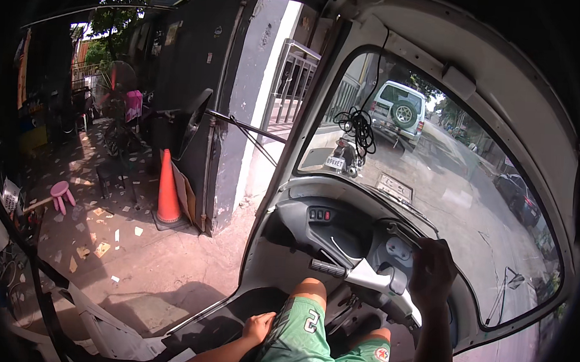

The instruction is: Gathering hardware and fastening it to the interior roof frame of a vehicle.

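The right hand's fingers [435, 247] are in dark shade and mostly hidden behind the back of the hand, so I cannot tell how far they are spread or whether they hold anything. This right hand [433, 274] is raised over the right part of the dashboard [356, 227], near its front edge under the windshield [434, 179]. The left hand [258, 328] is low beside the left thigh, its fingers looking bent inward; whether they grip anything cannot be told.

Between the hands, the handlebar [370, 277] crosses the dashboard's lower edge, its black left grip [328, 268] just above the left knee. Toward the dashboard's left end is a row of small switches [320, 215], one red. A tangled black cable [357, 129] hangs before the windshield's left part.

Through the glass show a motorcycle [345, 159] and a light-coloured vehicle [399, 108] with a rear spare wheel. Outside to the left stand an orange cone [167, 191] and, farther left, a pink stool [61, 194].
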A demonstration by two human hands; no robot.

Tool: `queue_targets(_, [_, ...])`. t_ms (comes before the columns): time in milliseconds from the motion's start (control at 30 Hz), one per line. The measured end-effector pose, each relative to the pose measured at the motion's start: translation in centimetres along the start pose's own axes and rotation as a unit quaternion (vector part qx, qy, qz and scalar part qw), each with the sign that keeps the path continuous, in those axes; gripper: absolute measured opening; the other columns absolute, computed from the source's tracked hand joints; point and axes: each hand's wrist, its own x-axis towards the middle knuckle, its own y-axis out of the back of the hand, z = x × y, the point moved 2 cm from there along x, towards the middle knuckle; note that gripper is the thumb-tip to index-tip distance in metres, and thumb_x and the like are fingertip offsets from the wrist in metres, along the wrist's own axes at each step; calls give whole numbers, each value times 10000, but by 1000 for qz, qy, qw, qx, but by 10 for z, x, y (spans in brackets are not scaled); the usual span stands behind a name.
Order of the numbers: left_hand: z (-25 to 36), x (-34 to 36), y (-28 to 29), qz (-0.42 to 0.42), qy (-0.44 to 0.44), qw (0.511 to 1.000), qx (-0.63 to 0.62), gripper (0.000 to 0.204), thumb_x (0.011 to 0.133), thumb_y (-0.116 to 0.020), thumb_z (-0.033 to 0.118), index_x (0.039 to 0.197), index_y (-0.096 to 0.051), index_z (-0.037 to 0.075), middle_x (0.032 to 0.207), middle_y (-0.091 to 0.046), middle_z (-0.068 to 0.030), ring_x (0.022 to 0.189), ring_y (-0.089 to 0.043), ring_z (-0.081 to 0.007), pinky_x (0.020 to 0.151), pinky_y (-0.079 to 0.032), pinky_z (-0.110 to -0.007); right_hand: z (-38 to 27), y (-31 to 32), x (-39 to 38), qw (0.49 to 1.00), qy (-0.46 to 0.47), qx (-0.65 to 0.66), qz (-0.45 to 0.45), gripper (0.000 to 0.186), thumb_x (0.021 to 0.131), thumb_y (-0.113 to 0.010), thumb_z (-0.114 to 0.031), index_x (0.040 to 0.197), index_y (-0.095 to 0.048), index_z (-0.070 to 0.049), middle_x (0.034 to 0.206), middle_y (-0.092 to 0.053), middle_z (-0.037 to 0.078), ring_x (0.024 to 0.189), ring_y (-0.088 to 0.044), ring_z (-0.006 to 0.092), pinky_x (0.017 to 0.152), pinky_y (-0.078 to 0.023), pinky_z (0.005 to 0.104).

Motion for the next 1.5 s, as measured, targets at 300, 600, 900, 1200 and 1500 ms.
queue_targets(300, [-8,-5,-7,-79,62,992,74,255,950,-563,320,1129,-701,202,966,-721,-132,879,-691,-357,750,-557,-467,-93,1,230,955,232,-116,146,98,948,-604,-79,1037,-642,-63,868,-693,112,678,-684,225,648,-539,333])
queue_targets(600, [-21,-1,-16,-101,113,985,85,273,961,-452,217,1104,-683,190,999,-718,-124,919,-686,-352,764,-557,-461,-92,-11,301,957,230,-116,131,131,918,-603,-96,1019,-684,-112,851,-716,122,734,-715,244,681,-546,349])
queue_targets(900, [-24,-4,-18,-93,120,987,55,254,961,-449,205,1077,-672,161,963,-715,-132,894,-688,-357,746,-554,-468,-102,-8,327,962,212,-166,45,137,931,-632,-179,1012,-702,-93,750,-691,70,679,-662,143,630,-500,301])
queue_targets(1200, [-30,2,-33,-78,74,988,111,251,943,-462,183,1056,-684,163,903,-721,-135,837,-699,-359,703,-557,-478,-127,-194,312,815,-68,412,403,113,986,-575,-191,1058,-544,-110,761,-588,30,624,-550,113,494,-439,287])
queue_targets(1500, [-33,-2,-18,-121,154,975,110,249,957,-466,263,1133,-639,231,951,-710,-182,894,-687,-404,730,-543,-508,-112,-114,117,895,-145,409,-102,186,1002,-495,-104,1172,-520,-35,730,-590,74,654,-547,106,591,-449,291])
